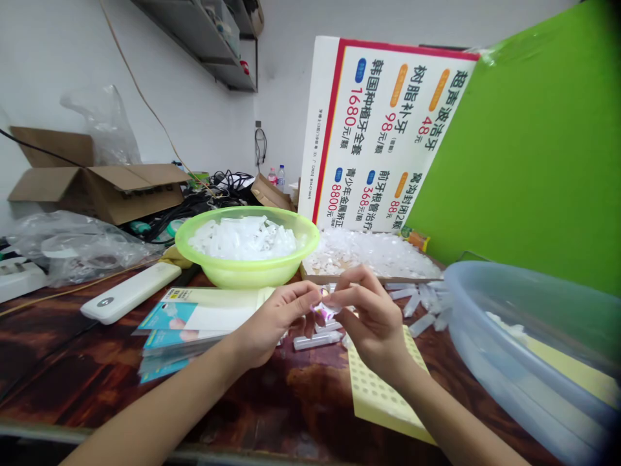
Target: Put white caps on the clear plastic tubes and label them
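My left hand [286,317] and my right hand [373,323] meet above the table. Between their fingertips is a small white piece with purple and yellow marks [324,312], partly covered by the fingers. My left thumb and fingers pinch one side of it; the right thumb and index finger close on the other. Just below lie clear plastic tubes [317,340]. A yellow sheet with rows of round dots [371,388] extends beneath my right hand. Left of my left hand is a stack of blue and white printed cards in clear sleeves [174,323].
A green bowl [242,268] of clear plastic pieces stands behind my hands, beside a cardboard tray [310,277] heaped with similar pieces. At right is a translucent blue basin [485,343]. A white power bank [130,294], plastic bags [77,246] and an open carton [126,191] lie left.
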Motion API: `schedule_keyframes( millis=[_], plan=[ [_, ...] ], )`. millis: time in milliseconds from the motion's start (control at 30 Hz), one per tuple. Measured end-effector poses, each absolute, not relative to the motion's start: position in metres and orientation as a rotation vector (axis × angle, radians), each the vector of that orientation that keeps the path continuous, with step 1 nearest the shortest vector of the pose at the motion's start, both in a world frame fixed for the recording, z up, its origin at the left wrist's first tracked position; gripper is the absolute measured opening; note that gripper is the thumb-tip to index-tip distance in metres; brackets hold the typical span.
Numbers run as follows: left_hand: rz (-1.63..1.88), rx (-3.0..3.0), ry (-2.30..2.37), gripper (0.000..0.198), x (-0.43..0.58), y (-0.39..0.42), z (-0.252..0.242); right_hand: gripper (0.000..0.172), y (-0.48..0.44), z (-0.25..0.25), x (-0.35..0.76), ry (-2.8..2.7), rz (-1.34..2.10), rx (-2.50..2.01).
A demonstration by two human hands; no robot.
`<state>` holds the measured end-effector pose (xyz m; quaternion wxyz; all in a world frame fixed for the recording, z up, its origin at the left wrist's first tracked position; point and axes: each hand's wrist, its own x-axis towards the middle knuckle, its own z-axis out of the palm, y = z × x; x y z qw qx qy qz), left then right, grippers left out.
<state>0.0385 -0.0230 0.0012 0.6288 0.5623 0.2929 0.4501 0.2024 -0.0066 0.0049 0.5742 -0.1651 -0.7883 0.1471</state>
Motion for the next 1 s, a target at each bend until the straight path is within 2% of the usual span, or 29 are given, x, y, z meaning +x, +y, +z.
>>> schedule_keyframes(
  millis=[133,200,333,467,667,1000],
  plan=[
    [1.005,1.221,0.617,0.038,0.044,-0.023,-0.002,0.006,-0.001,0.005,0.204,-1.785,0.879,-0.379],
    [0.984,1.205,0.611,0.039,0.046,-0.023,-0.004,0.009,0.004,0.004,0.208,-1.759,1.142,-0.349],
    [0.989,1.249,0.622,0.046,0.048,-0.023,-0.01,0.004,0.011,0.003,0.214,-1.781,1.317,-0.286],
    [1.079,1.48,0.703,0.051,0.046,-0.023,-0.01,0.016,0.011,0.004,0.216,-1.858,1.122,-0.337],
    [1.121,1.702,0.691,0.039,0.04,-0.023,-0.004,0.007,0.008,0.004,0.214,-1.808,0.965,-0.345],
    [1.055,1.28,0.594,0.038,0.053,-0.028,-0.011,0.019,-0.009,0.009,0.204,-1.921,0.162,-0.377]
  ],
)
